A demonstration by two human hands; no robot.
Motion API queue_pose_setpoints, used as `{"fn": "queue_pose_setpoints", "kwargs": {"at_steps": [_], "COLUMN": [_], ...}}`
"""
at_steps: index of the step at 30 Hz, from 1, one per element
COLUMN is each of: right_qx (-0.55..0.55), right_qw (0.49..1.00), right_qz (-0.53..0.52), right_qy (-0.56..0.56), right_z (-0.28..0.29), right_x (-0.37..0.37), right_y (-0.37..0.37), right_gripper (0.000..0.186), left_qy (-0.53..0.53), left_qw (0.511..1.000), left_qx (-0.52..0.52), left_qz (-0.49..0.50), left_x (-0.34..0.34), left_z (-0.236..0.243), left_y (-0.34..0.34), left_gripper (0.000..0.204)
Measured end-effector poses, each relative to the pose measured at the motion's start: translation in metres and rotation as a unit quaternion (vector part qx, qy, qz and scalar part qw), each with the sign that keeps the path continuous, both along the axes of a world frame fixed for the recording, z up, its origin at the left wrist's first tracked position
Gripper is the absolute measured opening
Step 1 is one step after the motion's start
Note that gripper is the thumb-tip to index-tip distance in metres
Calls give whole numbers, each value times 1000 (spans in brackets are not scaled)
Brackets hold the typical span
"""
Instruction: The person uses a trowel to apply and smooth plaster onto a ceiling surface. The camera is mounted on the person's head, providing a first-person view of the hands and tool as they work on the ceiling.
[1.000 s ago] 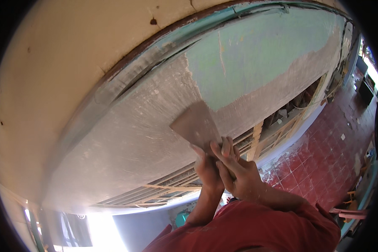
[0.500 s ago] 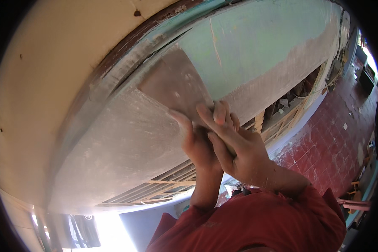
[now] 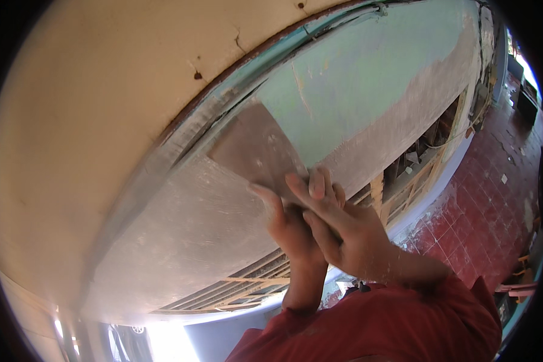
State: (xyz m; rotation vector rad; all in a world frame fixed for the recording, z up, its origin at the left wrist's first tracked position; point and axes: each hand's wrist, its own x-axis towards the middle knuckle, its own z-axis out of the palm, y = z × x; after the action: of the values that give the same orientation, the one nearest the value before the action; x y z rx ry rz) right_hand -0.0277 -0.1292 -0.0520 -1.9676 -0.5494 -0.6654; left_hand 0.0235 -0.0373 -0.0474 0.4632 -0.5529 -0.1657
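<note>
A broad putty knife (image 3: 256, 145) lies with its dull brown-grey blade flat against a wall panel, widening away from my fingers. The panel has pale green paint (image 3: 350, 78) on the upper right and a grey-brown area (image 3: 181, 205) on the left and along the lower edge. My left hand (image 3: 292, 226) is closed around the narrow end of the tool, its thumb along the blade's near edge. Over it my right hand (image 3: 350, 232) grips the same end, with fingers bent across the blade. Between the two hands the handle is hidden.
Above the panel, a cracked ledge (image 3: 187, 145) meets a cream surface (image 3: 114, 90). Below run slatted wooden openings (image 3: 241, 289). Red floor tiles (image 3: 458, 229) lie at the right, with pink furniture (image 3: 516, 288) near the edge. Bright light enters at lower left.
The view has tilted, so the panel, putty knife and both hands sit lower in the picture. Both hands keep the same grip, and the blade still lies on the panel.
</note>
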Motion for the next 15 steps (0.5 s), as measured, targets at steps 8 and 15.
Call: {"fn": "queue_pose_setpoints", "kwargs": {"at_steps": [8, 15], "right_qx": [16, 12], "right_qw": [999, 999], "right_qz": [18, 3], "right_qy": [-34, -31], "right_z": [18, 10], "right_x": [7, -2], "right_y": [-2, -4], "right_gripper": [52, 53], "left_qy": [-20, 5], "left_qw": [1000, 999], "left_qx": [-4, -42], "left_qz": [13, -17], "left_x": [8, -4], "left_z": [19, 10], "left_y": [0, -5], "left_gripper": [56, 55]}}
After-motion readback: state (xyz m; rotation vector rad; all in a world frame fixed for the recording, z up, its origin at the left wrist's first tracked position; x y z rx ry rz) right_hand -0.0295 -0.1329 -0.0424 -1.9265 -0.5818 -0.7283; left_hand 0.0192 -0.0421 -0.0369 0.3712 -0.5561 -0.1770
